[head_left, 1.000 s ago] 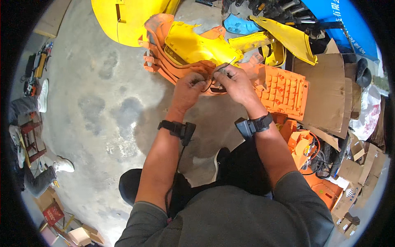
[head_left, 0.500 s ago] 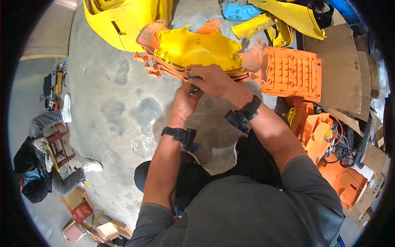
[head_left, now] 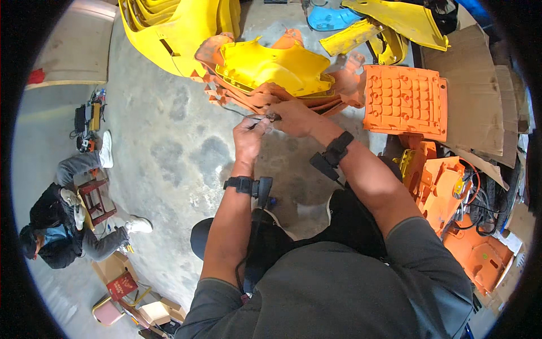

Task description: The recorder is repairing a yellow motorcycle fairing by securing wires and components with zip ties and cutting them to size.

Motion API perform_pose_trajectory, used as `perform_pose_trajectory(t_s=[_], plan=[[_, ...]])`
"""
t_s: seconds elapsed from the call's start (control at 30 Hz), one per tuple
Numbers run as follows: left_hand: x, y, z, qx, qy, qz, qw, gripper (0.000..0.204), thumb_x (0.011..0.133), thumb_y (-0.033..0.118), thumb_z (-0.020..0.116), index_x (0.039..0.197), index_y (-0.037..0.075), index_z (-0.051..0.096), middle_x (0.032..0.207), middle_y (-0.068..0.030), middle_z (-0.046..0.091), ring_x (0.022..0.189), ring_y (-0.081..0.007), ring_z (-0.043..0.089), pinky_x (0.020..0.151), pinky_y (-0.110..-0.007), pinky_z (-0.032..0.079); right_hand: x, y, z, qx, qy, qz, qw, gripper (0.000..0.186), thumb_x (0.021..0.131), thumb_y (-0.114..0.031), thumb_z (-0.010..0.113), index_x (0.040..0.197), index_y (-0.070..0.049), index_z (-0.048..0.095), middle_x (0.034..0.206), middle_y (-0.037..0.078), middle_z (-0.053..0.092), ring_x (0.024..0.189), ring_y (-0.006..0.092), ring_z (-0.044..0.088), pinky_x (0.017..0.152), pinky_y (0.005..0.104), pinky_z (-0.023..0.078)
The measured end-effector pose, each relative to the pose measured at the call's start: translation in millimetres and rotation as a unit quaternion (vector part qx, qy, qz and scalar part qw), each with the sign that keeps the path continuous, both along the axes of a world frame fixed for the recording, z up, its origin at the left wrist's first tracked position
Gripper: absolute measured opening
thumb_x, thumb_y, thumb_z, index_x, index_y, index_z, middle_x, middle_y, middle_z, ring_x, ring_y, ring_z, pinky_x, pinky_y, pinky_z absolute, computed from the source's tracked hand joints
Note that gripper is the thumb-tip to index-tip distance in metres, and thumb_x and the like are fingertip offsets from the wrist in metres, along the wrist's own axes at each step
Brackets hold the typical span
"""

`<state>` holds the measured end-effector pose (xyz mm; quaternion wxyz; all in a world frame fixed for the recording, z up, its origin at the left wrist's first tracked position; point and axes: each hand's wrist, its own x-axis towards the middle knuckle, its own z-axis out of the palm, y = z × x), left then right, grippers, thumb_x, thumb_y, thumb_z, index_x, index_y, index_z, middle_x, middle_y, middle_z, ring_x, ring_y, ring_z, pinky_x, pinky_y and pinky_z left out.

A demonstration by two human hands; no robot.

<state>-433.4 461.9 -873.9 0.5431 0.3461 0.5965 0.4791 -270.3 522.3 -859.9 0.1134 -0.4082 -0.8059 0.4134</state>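
Observation:
My left hand is closed in a pinch on a thin dark cord, which trails up and left toward the stacked panels. Right beside it, my right hand has its fingers curled around a small dark end at the cord; its exact kind is too small to make out. Both hands meet just in front of a stack of orange plastic panels. On top of that stack lies a curved yellow plastic panel. A black band with a small dark block sits on each of my wrists.
Nested yellow shells stand at the far left. To the right are an orange gridded panel, cardboard and a pile of orange parts with cables. Another person in white gloves sits at the left.
My hands have drawn back slightly from the panels, the left one moving a little leftward. The cord now shows stretched between the left hand and the stack. The view has shifted slightly.

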Motion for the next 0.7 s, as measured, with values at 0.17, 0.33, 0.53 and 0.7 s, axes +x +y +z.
perform_pose_trajectory(t_s=[0.17,0.33,0.53,0.7], plan=[[-7,1,-1,-0.025,0.053,-0.037,0.998,0.009,0.087,0.005,0.068,0.088,-0.003,0.070,0.077,-0.0031,0.066,0.067,-0.0104,0.057,0.065,-0.024,0.046,-5,3,3,-0.025,-0.034,-0.014,0.999,0.031,0.084,-0.028,0.060,0.096,0.000,0.066,0.093,0.022,0.068,0.090,0.0382,0.065,0.081,0.0470,0.050],[2,6,1,-0.022,0.058,-0.020,0.998,0.014,0.090,0.009,0.066,0.080,-0.001,0.068,0.075,-0.0022,0.065,0.066,-0.0095,0.056,0.064,-0.025,0.046,0,5,2,0.002,-0.040,-0.030,0.999,0.030,0.086,-0.028,0.058,0.093,0.000,0.067,0.091,0.023,0.068,0.087,0.0377,0.066,0.078,0.0471,0.050],[0,5,1,-0.035,0.066,-0.009,0.997,0.016,0.090,0.011,0.067,0.079,0.000,0.068,0.075,-0.0024,0.065,0.065,-0.0096,0.055,0.063,-0.025,0.046,1,-2,2,0.034,0.007,-0.058,0.998,0.028,0.087,-0.026,0.055,0.090,-0.001,0.065,0.086,0.021,0.068,0.086,0.0384,0.066,0.077,0.0475,0.050],[9,10,13,-0.039,0.038,-0.005,0.999,0.016,0.090,0.013,0.067,0.081,0.000,0.069,0.078,-0.0034,0.066,0.068,-0.0111,0.058,0.066,-0.027,0.049,4,-4,-7,0.033,0.034,-0.074,0.996,0.026,0.087,-0.026,0.054,0.090,-0.002,0.062,0.087,0.022,0.068,0.087,0.0392,0.065,0.076,0.0482,0.050]])
